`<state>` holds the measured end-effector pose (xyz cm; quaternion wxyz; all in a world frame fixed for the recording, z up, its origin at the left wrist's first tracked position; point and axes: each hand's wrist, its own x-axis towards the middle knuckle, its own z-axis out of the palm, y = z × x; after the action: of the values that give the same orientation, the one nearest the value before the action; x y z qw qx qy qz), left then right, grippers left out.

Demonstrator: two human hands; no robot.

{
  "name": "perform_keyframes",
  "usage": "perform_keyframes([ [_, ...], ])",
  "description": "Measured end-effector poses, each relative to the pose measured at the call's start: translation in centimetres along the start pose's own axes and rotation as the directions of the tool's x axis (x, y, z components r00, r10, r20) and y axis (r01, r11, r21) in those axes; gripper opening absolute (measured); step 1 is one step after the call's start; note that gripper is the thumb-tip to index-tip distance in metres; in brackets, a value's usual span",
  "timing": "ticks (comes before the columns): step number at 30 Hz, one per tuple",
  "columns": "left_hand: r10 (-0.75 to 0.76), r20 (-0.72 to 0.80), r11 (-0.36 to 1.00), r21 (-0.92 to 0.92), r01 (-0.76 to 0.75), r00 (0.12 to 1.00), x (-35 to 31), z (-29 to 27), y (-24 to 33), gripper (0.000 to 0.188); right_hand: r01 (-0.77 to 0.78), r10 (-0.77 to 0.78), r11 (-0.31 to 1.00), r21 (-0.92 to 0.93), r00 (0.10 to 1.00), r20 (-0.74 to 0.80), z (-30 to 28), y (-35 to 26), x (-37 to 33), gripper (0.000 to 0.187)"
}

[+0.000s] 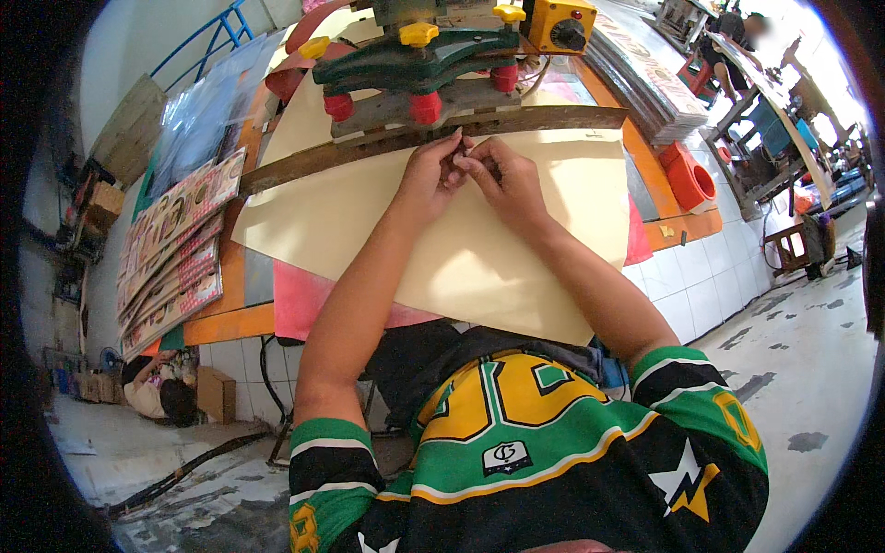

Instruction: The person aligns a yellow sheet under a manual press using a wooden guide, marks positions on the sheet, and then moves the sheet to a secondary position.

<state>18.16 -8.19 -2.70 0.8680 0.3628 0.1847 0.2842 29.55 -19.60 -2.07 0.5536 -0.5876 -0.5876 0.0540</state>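
Beneath two meeting hands, a broad cream sheet lies flat beside a metal bar.

The left hand and right hand meet over the sheet's far side, just in front of the bar; their fingers curl inward with tips close together, seemingly so both reach one small spot, though I cannot tell whether they pinch anything. The sheet's far edge runs along the bar, which likely keeps it straight. A pink sheet shows underneath, perhaps as backing. Beyond the bar stands a green machine, a yellow control box at its right. On the orange table, stacked printed sheets sit leftward, apparently clear of the forearms; a red hollow holder lies at right.
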Motion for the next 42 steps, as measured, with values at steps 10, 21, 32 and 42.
perform_keyframes([
  [10, 0.017, -0.021, 0.998, 0.053, -0.016, 1.0, 0.3, -0.1, -0.3, 0.027, -0.042, 0.044, 0.997, 0.059, 0.999, -0.032, -0.3, -1.6, 0.0, 0.028],
  [21, 0.035, -0.03, 0.993, 0.111, -0.032, 0.999, -0.7, 1.1, 0.2, 0.028, -0.09, 0.09, 0.994, 0.06, 0.996, -0.011, -0.7, -1.6, 0.2, 0.028],
  [32, 0.068, -0.01, 0.991, 0.117, -0.067, 0.998, -0.7, 1.2, 0.0, 0.023, -0.087, 0.087, 0.996, -0.025, 0.996, -0.013, -0.7, -0.5, 0.3, 0.032],
  [42, 0.071, 0.034, 0.993, 0.094, -0.074, 0.997, -0.8, 0.9, 0.0, 0.021, -0.428, 0.3, 0.79, 0.438, 0.894, 0.332, -1.3, -1.4, 1.1, 0.041],
])
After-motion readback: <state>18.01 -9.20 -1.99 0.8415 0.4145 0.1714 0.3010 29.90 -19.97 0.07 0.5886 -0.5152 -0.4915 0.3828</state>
